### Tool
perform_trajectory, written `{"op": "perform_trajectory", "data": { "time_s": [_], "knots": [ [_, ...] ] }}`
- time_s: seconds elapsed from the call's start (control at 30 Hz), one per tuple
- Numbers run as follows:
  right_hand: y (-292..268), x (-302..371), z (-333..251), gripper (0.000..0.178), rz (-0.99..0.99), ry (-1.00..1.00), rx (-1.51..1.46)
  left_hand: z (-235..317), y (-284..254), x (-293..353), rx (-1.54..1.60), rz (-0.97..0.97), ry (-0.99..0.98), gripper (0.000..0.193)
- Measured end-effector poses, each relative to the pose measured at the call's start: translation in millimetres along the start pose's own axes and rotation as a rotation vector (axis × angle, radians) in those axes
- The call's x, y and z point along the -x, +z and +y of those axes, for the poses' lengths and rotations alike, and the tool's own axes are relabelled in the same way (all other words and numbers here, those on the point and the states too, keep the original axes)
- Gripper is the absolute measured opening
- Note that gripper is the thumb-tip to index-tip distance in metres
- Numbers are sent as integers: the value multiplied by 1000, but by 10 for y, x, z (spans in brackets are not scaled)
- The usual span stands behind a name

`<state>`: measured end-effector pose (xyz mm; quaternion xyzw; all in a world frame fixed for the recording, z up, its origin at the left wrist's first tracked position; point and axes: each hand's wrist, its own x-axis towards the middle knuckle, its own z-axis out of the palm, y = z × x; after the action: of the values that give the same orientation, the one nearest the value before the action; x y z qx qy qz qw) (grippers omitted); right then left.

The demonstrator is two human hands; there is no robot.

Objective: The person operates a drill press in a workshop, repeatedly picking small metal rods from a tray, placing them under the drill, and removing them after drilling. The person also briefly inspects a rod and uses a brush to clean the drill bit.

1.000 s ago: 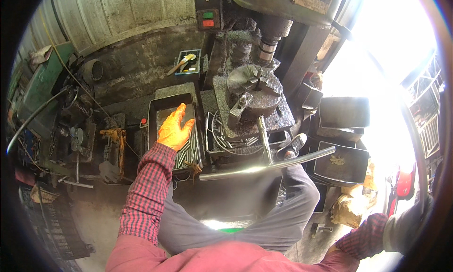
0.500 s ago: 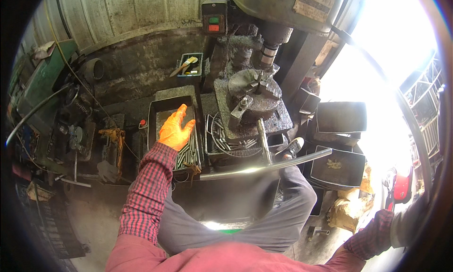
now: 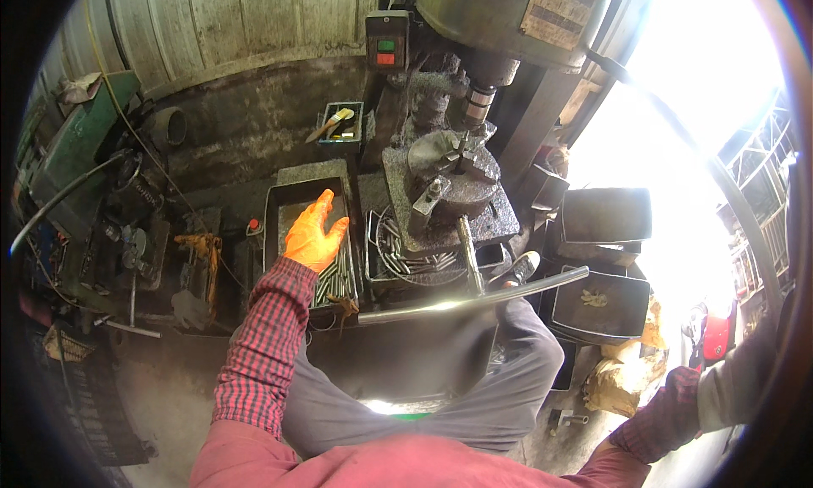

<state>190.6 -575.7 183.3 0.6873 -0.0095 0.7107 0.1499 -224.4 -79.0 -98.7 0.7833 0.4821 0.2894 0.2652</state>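
Note:
My left hand (image 3: pixel 315 235), in an orange glove, hovers with fingers apart over a dark rectangular metal tray (image 3: pixel 269 225). It holds nothing. Under it and toward the tray's near end lie many thin metal rods (image 3: pixel 335 278). My right hand (image 3: pixel 738 385) reaches out at the far right in a greyish glove, beside the lower end of a long curved lever (image 3: pixel 720 179). The picture's dark rim hides its fingers. Ahead stands a drill press, its chuck (image 3: pixel 480 103) above a round clamping fixture (image 3: pixel 453 168) that shows no rod in its jaws that I can make out.
A T-shaped metal bar (image 3: pixel 517 293) crosses before my knees. A switch box (image 3: pixel 387 41) with green and red buttons hangs at the back; a brush (image 3: pixel 330 125) lies in a small bin. Dark trays (image 3: pixel 603 215) stand at right. More rods (image 3: pixel 389 246) lie beneath the press table.
The whole view has shifted slightly. My left hand stays over the tray with fingers apart, and my right arm has moved barely, a little upward at the right edge.

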Motion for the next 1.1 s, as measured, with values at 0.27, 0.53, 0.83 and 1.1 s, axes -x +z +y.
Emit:
{"op": "perform_trajectory", "data": {
  "time_s": [0.27,0.53,0.83,1.1],
  "knots": [
    [33,984,-1598,40,-888,488,-1769,444,-167,421,158,338,538,63],
    [-748,1628,-2566,57,-1690,1803,-2935,660,908,853,-233,-716,463,48],
    [-1519,750,-2450,57,-1608,1003,-2425,614,1954,1046,34,-429,543,62],
    [-1909,576,-2306,73,-1476,644,-2655,1447,227,430,545,-163,473,49]
  ]
}}
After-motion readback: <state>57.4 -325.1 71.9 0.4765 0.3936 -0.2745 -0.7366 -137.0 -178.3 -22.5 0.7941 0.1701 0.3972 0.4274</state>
